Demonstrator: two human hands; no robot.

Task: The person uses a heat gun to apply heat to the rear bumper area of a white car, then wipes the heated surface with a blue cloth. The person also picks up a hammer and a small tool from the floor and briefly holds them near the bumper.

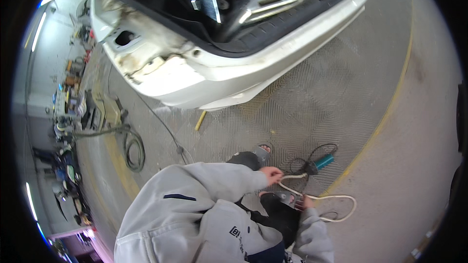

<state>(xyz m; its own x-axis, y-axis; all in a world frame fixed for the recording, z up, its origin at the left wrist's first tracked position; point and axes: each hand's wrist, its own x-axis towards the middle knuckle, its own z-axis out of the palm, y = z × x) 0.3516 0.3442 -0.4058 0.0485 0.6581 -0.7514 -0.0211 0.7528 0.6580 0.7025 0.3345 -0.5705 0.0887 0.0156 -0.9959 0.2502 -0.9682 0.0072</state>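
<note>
My left hand (271, 175) is closed, its fingers pinched on a white cord (347, 197) low over the floor. The cord runs from a teal and black power tool (321, 162) past my left hand, then down to my right hand and out into a wide loop. My right hand (307, 202) is closed around the cord between my feet and the loop; its fingers are partly hidden. The power tool lies on the floor just beyond my hands. A thin black cable (325, 146) curls around it.
Ahead stands a white car body (224, 75) with its rear opened up. A yellow stick (200, 120) lies below its bumper. To the left are a coiled hose (134, 152), a dark cable (168, 129) and cluttered shelves (63, 112). A yellow line (390, 109) crosses the floor at right.
</note>
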